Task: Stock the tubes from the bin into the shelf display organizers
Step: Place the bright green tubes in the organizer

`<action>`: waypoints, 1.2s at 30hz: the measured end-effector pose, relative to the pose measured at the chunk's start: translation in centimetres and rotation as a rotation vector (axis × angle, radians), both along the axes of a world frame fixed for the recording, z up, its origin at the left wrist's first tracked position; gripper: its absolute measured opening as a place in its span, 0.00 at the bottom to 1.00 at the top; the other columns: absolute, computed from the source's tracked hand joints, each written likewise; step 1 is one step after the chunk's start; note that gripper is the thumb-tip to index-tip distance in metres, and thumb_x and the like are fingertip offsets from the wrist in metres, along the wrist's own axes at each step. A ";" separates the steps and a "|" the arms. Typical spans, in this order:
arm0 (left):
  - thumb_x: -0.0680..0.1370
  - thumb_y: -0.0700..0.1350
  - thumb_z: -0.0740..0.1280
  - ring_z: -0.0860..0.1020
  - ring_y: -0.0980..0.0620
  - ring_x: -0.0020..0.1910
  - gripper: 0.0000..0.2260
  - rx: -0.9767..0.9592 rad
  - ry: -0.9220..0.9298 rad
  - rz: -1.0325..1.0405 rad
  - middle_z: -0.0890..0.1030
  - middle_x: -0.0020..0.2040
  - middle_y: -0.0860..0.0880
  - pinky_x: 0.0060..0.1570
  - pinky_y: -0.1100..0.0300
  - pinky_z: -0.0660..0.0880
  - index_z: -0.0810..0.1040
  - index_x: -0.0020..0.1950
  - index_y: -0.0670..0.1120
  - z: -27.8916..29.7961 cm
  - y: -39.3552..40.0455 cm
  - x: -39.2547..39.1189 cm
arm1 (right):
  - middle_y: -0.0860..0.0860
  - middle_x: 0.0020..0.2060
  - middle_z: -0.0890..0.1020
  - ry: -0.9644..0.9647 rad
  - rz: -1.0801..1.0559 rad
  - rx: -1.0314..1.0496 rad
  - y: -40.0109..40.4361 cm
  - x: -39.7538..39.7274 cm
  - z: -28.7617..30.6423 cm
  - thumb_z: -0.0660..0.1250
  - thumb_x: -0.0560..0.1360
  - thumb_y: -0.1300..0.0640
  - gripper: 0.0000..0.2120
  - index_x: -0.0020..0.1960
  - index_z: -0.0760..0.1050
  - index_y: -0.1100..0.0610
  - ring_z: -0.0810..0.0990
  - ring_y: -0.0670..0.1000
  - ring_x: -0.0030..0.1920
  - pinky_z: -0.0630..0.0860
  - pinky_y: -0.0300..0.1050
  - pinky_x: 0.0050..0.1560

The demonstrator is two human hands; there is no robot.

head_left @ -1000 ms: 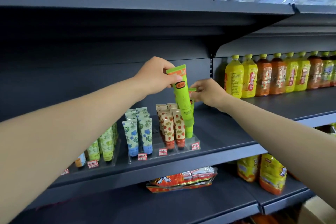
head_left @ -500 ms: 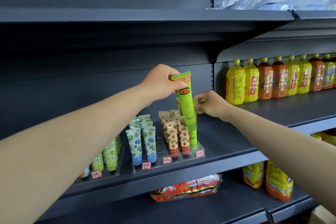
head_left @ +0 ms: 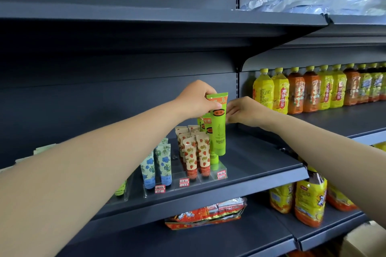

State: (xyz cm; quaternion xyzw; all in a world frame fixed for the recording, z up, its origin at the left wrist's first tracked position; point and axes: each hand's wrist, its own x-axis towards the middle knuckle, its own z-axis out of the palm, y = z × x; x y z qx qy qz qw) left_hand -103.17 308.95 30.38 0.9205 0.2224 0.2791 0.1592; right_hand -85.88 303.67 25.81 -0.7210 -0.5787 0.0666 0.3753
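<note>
The left hand (head_left: 198, 100) grips the top of a green tube (head_left: 218, 125), held upright over the right end of the clear organizer (head_left: 217, 170) on the shelf (head_left: 261, 165). The right hand (head_left: 243, 111) reaches just behind the tube, fingers curled, seemingly pinching something hidden there.

— Dark metal shelf (head_left: 250, 165). On it?
— Clear organizer (head_left: 215, 173) near the front edge, holding upright tubes (head_left: 203, 156). Bottles (head_left: 296, 91) in a row on the section to the right.
— Above?
— Clear plastic bags (head_left: 309, 0) on the top shelf (head_left: 167, 16).
— Below?
— Snack packets (head_left: 204, 213) lying flat, yellow bags (head_left: 309, 200) beside.
</note>
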 end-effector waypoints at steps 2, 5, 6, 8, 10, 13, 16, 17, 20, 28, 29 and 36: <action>0.75 0.44 0.69 0.79 0.46 0.47 0.09 0.009 0.037 0.001 0.82 0.48 0.41 0.49 0.52 0.74 0.82 0.47 0.38 -0.4 0.1 0.3 | 0.53 0.44 0.84 -0.044 -0.009 -0.006 -0.2 0.4 0.1 0.71 0.70 0.62 0.07 0.48 0.79 0.57 0.82 0.50 0.48 0.78 0.48 0.56; 0.75 0.44 0.69 0.79 0.48 0.48 0.08 0.017 0.085 0.006 0.83 0.49 0.45 0.44 0.58 0.73 0.83 0.49 0.41 -0.7 0.6 0.7 | 0.52 0.45 0.82 -0.053 -0.021 0.010 -0.6 0.7 0.1 0.72 0.71 0.61 0.09 0.50 0.78 0.56 0.81 0.51 0.49 0.78 0.48 0.56; 0.75 0.44 0.69 0.78 0.50 0.47 0.08 0.017 0.099 0.005 0.83 0.49 0.46 0.41 0.60 0.72 0.83 0.50 0.42 -0.8 0.7 0.8 | 0.52 0.45 0.82 -0.053 -0.020 0.015 -0.7 0.8 0.1 0.72 0.71 0.61 0.10 0.51 0.78 0.57 0.81 0.51 0.50 0.78 0.48 0.56; 0.74 0.43 0.70 0.76 0.52 0.44 0.07 0.016 0.131 0.000 0.83 0.49 0.47 0.38 0.63 0.70 0.83 0.50 0.43 -1.0 0.9 0.9 | 0.52 0.46 0.82 -0.061 -0.011 0.017 -0.9 0.8 0.1 0.71 0.72 0.60 0.10 0.53 0.78 0.57 0.80 0.51 0.50 0.78 0.49 0.56; 0.74 0.43 0.70 0.76 0.53 0.44 0.08 0.017 0.156 -0.002 0.83 0.49 0.46 0.40 0.61 0.71 0.83 0.51 0.43 -1.2 1.1 1.0 | 0.52 0.46 0.82 -0.066 -0.010 0.019 -0.9 0.8 0.0 0.71 0.72 0.59 0.10 0.53 0.78 0.56 0.80 0.50 0.50 0.78 0.48 0.56; 0.74 0.43 0.69 0.75 0.52 0.41 0.08 0.032 0.194 -0.005 0.83 0.48 0.45 0.38 0.62 0.70 0.83 0.51 0.42 -1.7 1.2 1.3 | 0.51 0.46 0.82 -0.066 -0.011 0.029 -0.7 0.8 0.0 0.71 0.72 0.59 0.09 0.51 0.77 0.55 0.80 0.50 0.49 0.78 0.47 0.55; 0.75 0.43 0.69 0.72 0.56 0.34 0.08 0.031 0.209 -0.013 0.80 0.43 0.48 0.31 0.66 0.67 0.82 0.52 0.42 -1.9 1.4 1.6 | 0.51 0.46 0.82 -0.083 -0.004 0.021 -0.5 0.7 -0.1 0.72 0.72 0.58 0.09 0.51 0.77 0.54 0.81 0.50 0.49 0.78 0.45 0.54; 0.75 0.43 0.69 0.72 0.57 0.34 0.08 0.025 0.207 -0.013 0.80 0.43 0.49 0.31 0.66 0.66 0.82 0.52 0.43 -1.9 1.5 1.7 | 0.50 0.46 0.82 -0.094 -0.002 0.011 -0.4 0.7 -0.1 0.71 0.72 0.57 0.09 0.51 0.77 0.54 0.81 0.50 0.49 0.78 0.45 0.54; 0.75 0.44 0.69 0.75 0.53 0.40 0.08 0.009 0.195 -0.006 0.81 0.44 0.49 0.32 0.65 0.68 0.83 0.51 0.43 -2.1 1.9 2.0 | 0.51 0.47 0.82 -0.132 0.005 -0.008 -0.2 0.7 -0.1 0.71 0.72 0.57 0.09 0.52 0.77 0.55 0.81 0.50 0.49 0.78 0.46 0.55; 0.73 0.46 0.71 0.77 0.52 0.42 0.08 0.023 0.216 -0.004 0.83 0.45 0.48 0.36 0.63 0.69 0.83 0.49 0.44 -2.4 1.9 2.4 | 0.51 0.46 0.83 -0.114 -0.013 0.010 -0.1 1.2 -0.2 0.72 0.71 0.57 0.09 0.51 0.78 0.54 0.81 0.50 0.48 0.78 0.51 0.55; 0.73 0.46 0.71 0.77 0.52 0.43 0.08 0.029 0.225 -0.007 0.83 0.45 0.49 0.36 0.63 0.69 0.83 0.49 0.44 -2.5 1.8 2.4 | 0.50 0.46 0.82 -0.107 -0.013 0.013 -0.2 1.2 -0.2 0.72 0.71 0.58 0.09 0.51 0.78 0.54 0.81 0.50 0.49 0.78 0.50 0.56; 0.74 0.46 0.71 0.76 0.52 0.41 0.08 0.029 0.246 0.004 0.83 0.46 0.47 0.33 0.64 0.68 0.83 0.49 0.42 -3.3 2.0 2.9 | 0.50 0.48 0.81 -0.114 -0.020 0.016 -0.3 1.1 -0.4 0.71 0.72 0.58 0.10 0.53 0.77 0.55 0.80 0.49 0.50 0.77 0.43 0.55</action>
